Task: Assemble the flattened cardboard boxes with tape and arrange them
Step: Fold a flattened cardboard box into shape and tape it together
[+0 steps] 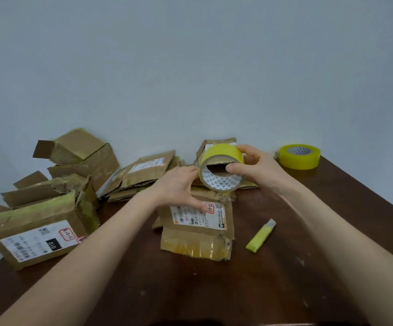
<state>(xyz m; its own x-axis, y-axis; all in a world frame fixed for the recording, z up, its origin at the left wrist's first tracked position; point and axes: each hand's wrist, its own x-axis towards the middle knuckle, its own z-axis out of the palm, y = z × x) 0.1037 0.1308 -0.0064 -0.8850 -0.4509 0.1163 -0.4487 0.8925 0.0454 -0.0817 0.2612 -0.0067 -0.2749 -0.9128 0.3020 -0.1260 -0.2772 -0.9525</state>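
Observation:
A yellow tape roll (222, 156) is held up above the table's middle. My right hand (259, 167) grips it, thumb inside the core and fingers over the top. My left hand (179, 187) touches the roll's left rim with its fingertips while its thumb lies on a flattened cardboard box (197, 231) with a white shipping label. More flattened boxes (143, 175) are piled behind, near the wall.
Assembled taped boxes stand at the left: a large one (37, 231) with a label in front and a smaller one (84, 151) stacked behind. A second yellow tape roll (300, 156) sits at the back right. A yellow box cutter (260, 236) lies right of the flattened box on the dark wooden table (284, 278).

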